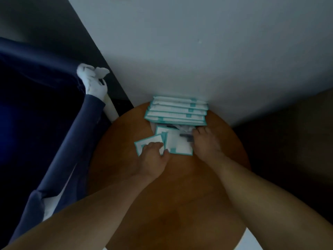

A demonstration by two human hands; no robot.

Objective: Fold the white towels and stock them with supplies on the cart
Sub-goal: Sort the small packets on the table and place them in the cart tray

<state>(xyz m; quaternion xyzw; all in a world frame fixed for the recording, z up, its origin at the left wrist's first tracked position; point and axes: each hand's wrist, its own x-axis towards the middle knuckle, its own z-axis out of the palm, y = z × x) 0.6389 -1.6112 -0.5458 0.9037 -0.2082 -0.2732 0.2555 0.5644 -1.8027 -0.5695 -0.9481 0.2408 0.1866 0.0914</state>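
Step in hand: gathering supplies, judged from the hands; no folded towels in view.

Far left, navy cloth bin [54, 123], soft-sided, with a white cloth [93, 78] knotted at its corner post. On the round wooden table [180, 195], the left hand [153, 157] pinches a small packet [142, 144]: flat, white, teal-edged. Just beside it lie loose packets [178, 143], overlapping. Behind them, a stack of packets [173, 112] stands against the wall. The right hand [205, 143] touches the loose ones; grip unclear.

Next move likely calls for squaring the slippery packets and carrying them left.

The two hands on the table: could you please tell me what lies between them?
White, teal-edged packets lie between the left hand and the right hand, shown in the head view.
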